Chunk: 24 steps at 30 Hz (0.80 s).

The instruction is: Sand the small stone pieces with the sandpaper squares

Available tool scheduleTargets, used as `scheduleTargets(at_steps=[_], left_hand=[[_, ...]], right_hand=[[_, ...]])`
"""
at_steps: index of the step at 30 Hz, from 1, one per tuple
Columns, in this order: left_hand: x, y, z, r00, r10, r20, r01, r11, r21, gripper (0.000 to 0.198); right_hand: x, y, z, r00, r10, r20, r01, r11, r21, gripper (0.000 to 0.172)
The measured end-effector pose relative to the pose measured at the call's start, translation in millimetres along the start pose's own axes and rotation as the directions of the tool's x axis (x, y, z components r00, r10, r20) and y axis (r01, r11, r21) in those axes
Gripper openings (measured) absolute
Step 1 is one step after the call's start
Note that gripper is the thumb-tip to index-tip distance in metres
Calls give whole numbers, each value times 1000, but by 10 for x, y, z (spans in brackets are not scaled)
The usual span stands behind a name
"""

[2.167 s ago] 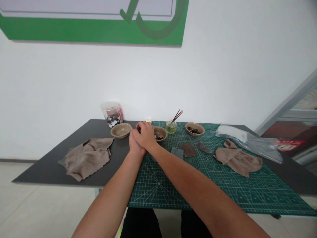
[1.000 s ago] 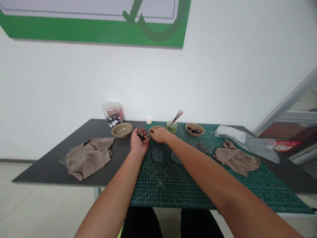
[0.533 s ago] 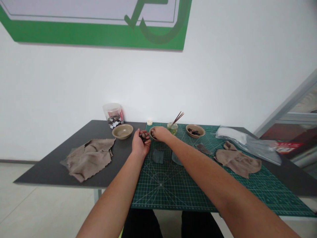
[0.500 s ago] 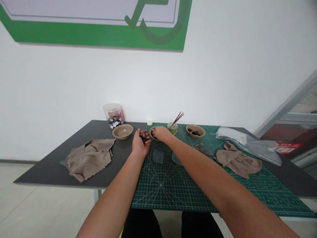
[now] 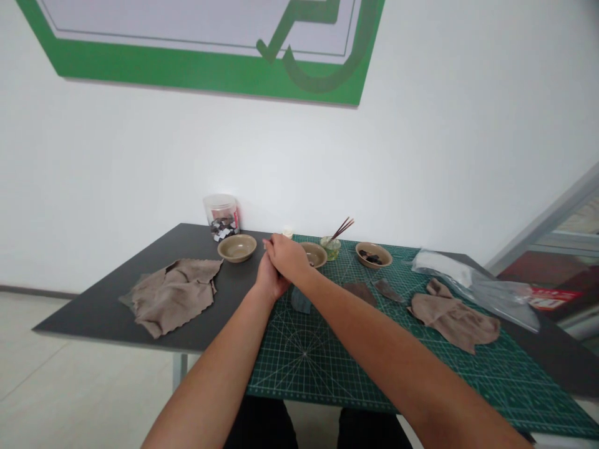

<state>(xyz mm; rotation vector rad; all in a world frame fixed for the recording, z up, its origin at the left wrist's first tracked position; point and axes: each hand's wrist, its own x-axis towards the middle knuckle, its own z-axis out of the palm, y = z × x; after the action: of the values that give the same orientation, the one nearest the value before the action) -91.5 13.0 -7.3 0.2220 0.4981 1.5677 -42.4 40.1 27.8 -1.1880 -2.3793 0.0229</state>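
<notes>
My left hand is cupped palm up over the cutting mat's left edge. My right hand lies across it, fingers curled down into the left palm. The small dark pieces seen in the left palm earlier are hidden between the hands. Just beyond the right hand stands a tan bowl, partly covered by it. To the left is a second tan bowl, with nothing visible in it. Below the hands a small grey sheet lies on the green cutting mat.
A third bowl holds dark pieces. Thin sticks stand in a small glass jar. A plastic tub is at the back left. Brown cloths lie left and right; a plastic bag is at the right.
My right hand has come out of the middle bowl and moved left onto my left hand, covering the dark pieces in its palm. The view has shifted slightly.
</notes>
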Motion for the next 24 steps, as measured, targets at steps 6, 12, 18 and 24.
scheduleTargets(at_steps=[6, 12, 18, 24], left_hand=[[-11, 25, -19, 999, 47, -14, -48, 997, -64, 33], [19, 58, -40, 992, 66, -105, -71, 997, -43, 27], [39, 100, -50, 981, 95, -166, -110, 991, -79, 30], [32, 136, -48, 960, 71, -270, -78, 997, -16, 31]], right_hand=[[-92, -4, 55, 997, -53, -52, 52, 998, -17, 23], [-118, 50, 93, 998, -27, -63, 32, 997, 74, 17], [-158, 63, 139, 988, -53, -148, 81, 977, 197, 13], [-204, 205, 14, 961, -29, -276, 105, 959, 265, 17]])
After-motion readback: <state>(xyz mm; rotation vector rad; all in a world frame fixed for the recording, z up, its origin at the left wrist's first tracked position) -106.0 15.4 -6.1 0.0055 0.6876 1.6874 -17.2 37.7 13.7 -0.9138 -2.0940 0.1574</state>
